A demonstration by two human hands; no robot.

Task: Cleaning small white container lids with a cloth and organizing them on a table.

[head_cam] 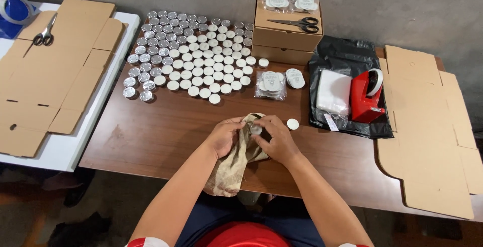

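My left hand (223, 136) and my right hand (275, 138) meet over the brown table (151, 136), both gripping a brownish cloth (232, 169) that hangs down over the front edge. A small round silver tin (256, 129) sits between my right fingers, wrapped partly in the cloth. One white-topped tin (292, 123) lies alone just right of my right hand. Several more tins (191, 55), silver and white-topped, stand in rows at the back of the table.
Stacked cardboard boxes (287, 38) carry black scissors (297, 24) and bagged labels. A red tape dispenser (367, 93) and white sheets lie on a black bag (347, 55). Flat cardboard (432, 141) lies right; more cardboard (55, 71) with scissors (45, 33) lies left.
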